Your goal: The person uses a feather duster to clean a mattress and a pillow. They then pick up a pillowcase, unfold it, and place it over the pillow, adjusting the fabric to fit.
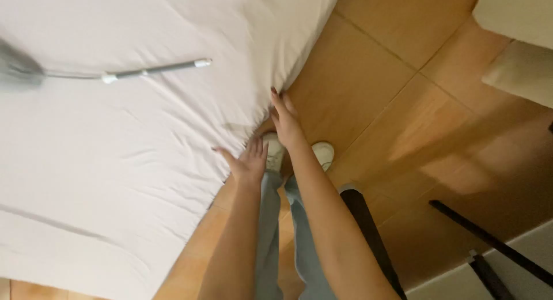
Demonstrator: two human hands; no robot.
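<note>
Both arms extended down to bed edge. Left hand [249,161] flat, fingers spread, pressing the sheet [132,150]. Right hand [285,120] fingers straight together, against the sheet's side edge. Sheet white, creased, covering mattress above wood floor [391,104].

rod [155,70] on sheet [115,161] | hands [286,122] at sheet's edge, seemingly touching
</note>
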